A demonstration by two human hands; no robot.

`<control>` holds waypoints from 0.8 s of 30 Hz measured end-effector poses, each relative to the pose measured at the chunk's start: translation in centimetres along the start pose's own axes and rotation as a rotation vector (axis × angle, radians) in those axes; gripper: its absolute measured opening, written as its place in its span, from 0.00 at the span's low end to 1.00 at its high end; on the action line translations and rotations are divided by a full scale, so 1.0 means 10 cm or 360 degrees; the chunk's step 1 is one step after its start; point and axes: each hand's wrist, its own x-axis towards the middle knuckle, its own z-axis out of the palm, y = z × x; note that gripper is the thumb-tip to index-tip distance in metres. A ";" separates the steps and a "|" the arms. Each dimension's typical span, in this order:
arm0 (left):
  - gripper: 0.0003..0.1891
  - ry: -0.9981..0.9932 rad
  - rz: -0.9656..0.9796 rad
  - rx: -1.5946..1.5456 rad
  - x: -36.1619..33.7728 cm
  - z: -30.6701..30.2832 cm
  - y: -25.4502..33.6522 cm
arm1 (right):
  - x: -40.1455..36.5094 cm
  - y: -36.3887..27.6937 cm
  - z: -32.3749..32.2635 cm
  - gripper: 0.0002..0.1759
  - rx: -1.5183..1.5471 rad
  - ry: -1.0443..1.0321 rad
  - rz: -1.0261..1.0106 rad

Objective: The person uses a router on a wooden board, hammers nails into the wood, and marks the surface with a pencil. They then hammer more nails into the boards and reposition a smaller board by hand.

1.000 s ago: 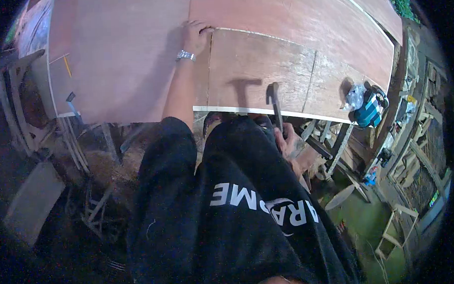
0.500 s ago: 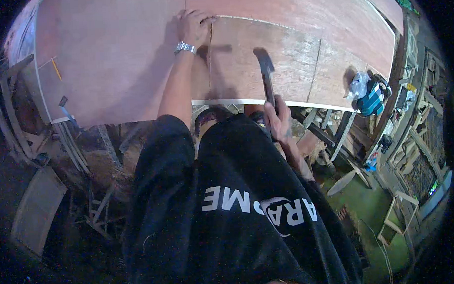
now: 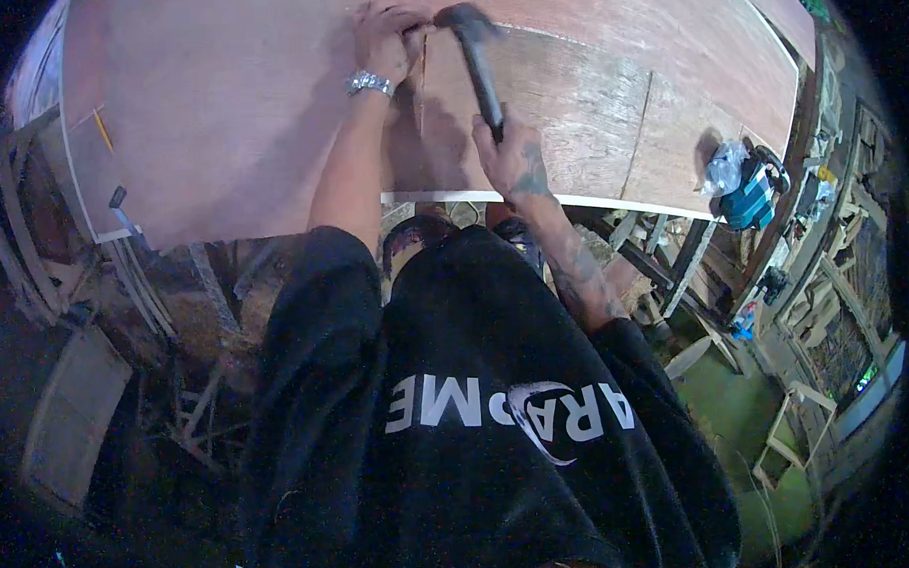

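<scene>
My right hand (image 3: 511, 154) grips the dark handle of a hammer (image 3: 480, 75). Its head is slightly blurred and hangs close to the fingertips of my left hand (image 3: 390, 41). That left hand, with a metal-banded watch (image 3: 370, 83) at the wrist, rests on a large reddish plywood sheet (image 3: 219, 122). Its fingers are pinched together by the corner where two panel seams meet; whatever they hold is too small or hidden to make out. A narrow plywood panel (image 3: 559, 110) lies under the hammer, bordered by the seams.
A yellow pencil (image 3: 104, 130) lies at the left of the sheet. A second hammer-like tool (image 3: 124, 210) sits by the left front edge. At the right edge are a clear plastic bag (image 3: 723, 167) and a teal striped item (image 3: 747, 202). Wooden frames and scraps (image 3: 854, 260) lie beyond.
My right hand has raised the hammer from near the sheet's front edge, forward and left to beside my left hand's fingertips. My left hand has stayed almost in place.
</scene>
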 end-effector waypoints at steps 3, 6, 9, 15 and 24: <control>0.06 -0.0031 -0.0039 0.0070 0.04 -0.07 0.02 | 0.09 -0.23 -0.13 0.15 0.0005 -0.0066 0.0146; 0.06 -0.0072 -0.0099 -0.0064 -0.01 -0.05 0.03 | 0.01 -0.49 -0.26 0.15 0.0239 0.0022 0.0245; 0.06 0.0048 -0.0037 -0.0109 0.03 -0.08 0.06 | 0.00 -0.14 -0.08 0.16 0.0147 0.0060 -0.0022; 0.05 -0.0053 -0.0266 -0.0405 0.01 -0.12 0.08 | 0.07 -0.41 -0.30 0.16 0.0122 0.0086 0.0124; 0.28 -0.0344 -0.0202 0.0088 0.07 -0.49 0.35 | 0.13 -0.08 -0.07 0.13 -0.0026 -0.0232 0.0221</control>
